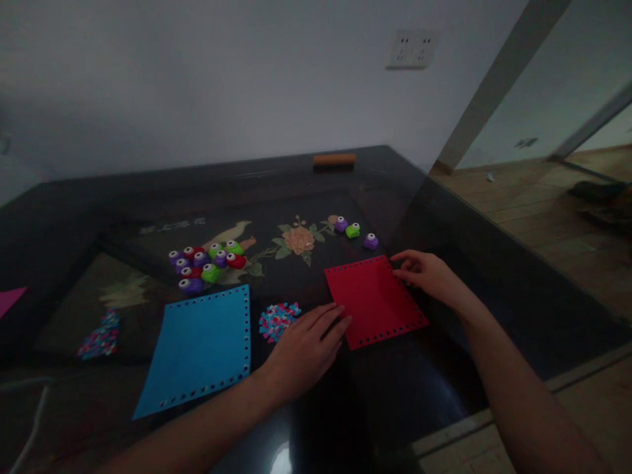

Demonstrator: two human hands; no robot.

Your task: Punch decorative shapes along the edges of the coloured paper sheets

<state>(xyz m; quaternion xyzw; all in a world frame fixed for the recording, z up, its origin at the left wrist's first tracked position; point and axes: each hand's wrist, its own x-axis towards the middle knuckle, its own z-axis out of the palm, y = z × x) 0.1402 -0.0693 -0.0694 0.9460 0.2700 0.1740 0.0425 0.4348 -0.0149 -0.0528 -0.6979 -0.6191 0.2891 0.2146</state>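
A red sheet (372, 299) with small holes along its top and bottom edges lies flat on the dark table. At its left edge rests my left hand (306, 345), fingers stretched out, the tips touching the sheet. My right hand (424, 276) is at the upper right edge of the same sheet; its forefinger reaches out and the other fingers are loosely bent, with a gap between them. Beside my left hand sits a pile of small pink, blue and white confetti pieces (277, 320). Left of the pile lies a blue sheet (202, 349), punched with holes along its edges.
Several purple, red and green eye-topped pieces (210, 272) stand behind the blue sheet. Two purple ones and a green one (352, 230) are behind the red sheet. A second confetti pile (101, 337) lies left. An orange-brown roll (334, 160) is near the wall.
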